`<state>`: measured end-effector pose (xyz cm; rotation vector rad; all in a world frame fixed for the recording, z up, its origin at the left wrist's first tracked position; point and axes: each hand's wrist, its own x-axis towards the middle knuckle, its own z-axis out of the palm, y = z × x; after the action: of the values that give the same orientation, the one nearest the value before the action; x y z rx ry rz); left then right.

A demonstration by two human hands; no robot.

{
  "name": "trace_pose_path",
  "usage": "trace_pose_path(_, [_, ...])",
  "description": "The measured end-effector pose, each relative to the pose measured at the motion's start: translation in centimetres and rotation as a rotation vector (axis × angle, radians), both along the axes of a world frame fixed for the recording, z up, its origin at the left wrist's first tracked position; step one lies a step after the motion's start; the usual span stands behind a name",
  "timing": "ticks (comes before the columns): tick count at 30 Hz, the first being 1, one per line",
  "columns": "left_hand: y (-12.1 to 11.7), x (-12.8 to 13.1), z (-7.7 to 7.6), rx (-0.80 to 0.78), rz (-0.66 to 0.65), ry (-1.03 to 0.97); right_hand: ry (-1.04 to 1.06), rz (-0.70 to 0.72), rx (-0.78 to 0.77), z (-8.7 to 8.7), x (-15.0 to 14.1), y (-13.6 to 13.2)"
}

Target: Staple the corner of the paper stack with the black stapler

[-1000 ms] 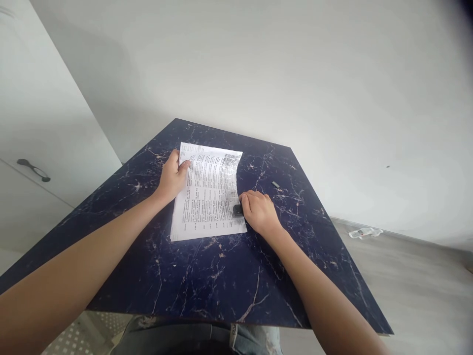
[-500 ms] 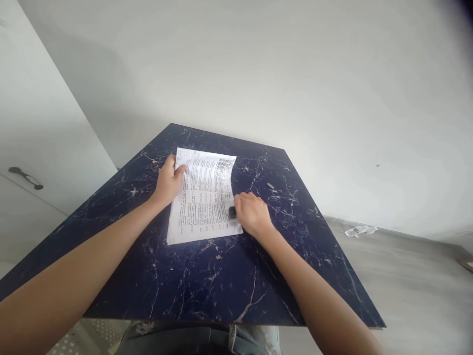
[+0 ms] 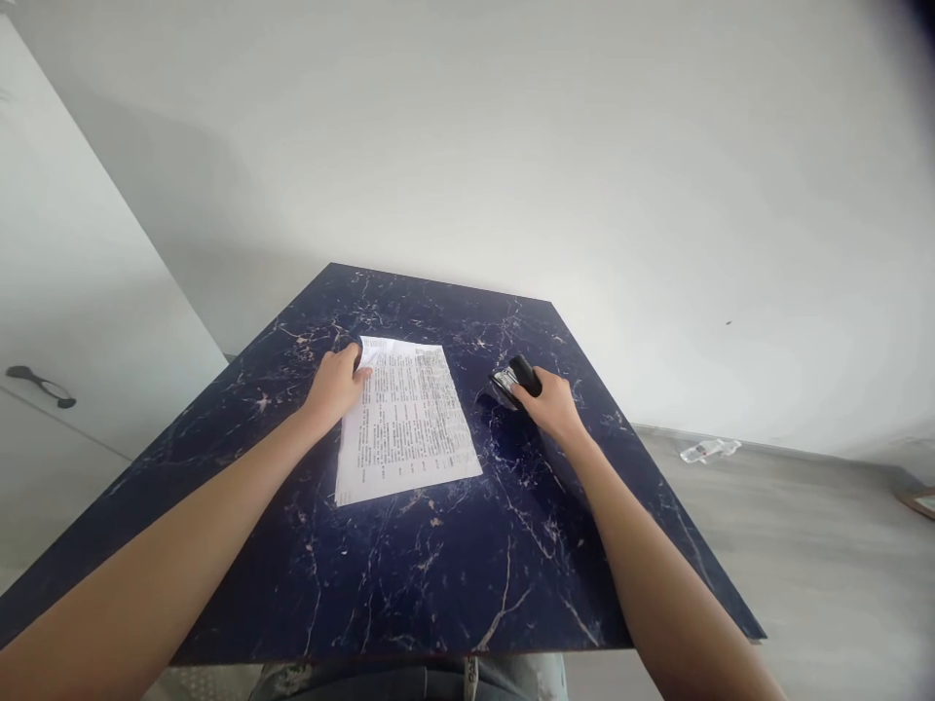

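Note:
Printed sheets of paper lie on the dark blue marbled table, with small text and a creased upper left part. My left hand grips their upper left edge, thumb on top and the other fingers partly hidden behind. To the right of the sheets, my right hand is closed round a black stapler with a shiny metal part facing the paper. The stapler is apart from the sheets, above the tabletop.
The table narrows toward the white wall behind it. On the left stands a white cabinet with a dark handle. A crumpled clear plastic wrapper lies on the floor at right.
My right hand has moved right and away from the paper's right edge, bringing the stapler into fuller view. The sheets now lie flatter. The small strip on the table is no longer visible.

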<state>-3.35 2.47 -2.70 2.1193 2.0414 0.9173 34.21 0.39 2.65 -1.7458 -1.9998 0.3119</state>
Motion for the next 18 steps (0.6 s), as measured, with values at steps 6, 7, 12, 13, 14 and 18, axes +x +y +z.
trace_pose_path(6, [0.0, -0.1, -0.5, -0.01, 0.046, 0.033, 0.148, 0.317, -0.043, 0.2, -7.1, -2.8])
trace_pose_path(7, [0.0, -0.2, -0.5, -0.008, 0.069, 0.011, 0.129, 0.368, -0.069, 0.2, -8.6, -3.4])
trace_pose_path(12, [0.0, -0.3, -0.5, 0.054, 0.136, -0.147, 0.01, 0.435, -0.085, -0.1, -11.7, -5.3])
trace_pose_path(13, [0.0, -0.3, -0.5, 0.057, 0.137, -0.173, 0.002, 0.422, -0.082, -0.2, -11.3, -5.7])
trace_pose_path(14, [0.0, -0.3, -0.5, 0.059, 0.138, -0.191, -0.003, 0.406, -0.092, -0.2, -10.6, -6.2])
trace_pose_path(18, [0.0, -0.2, -0.6, 0.063, 0.134, -0.21, 0.01, 0.309, -0.175, -0.6, -5.1, -8.7])
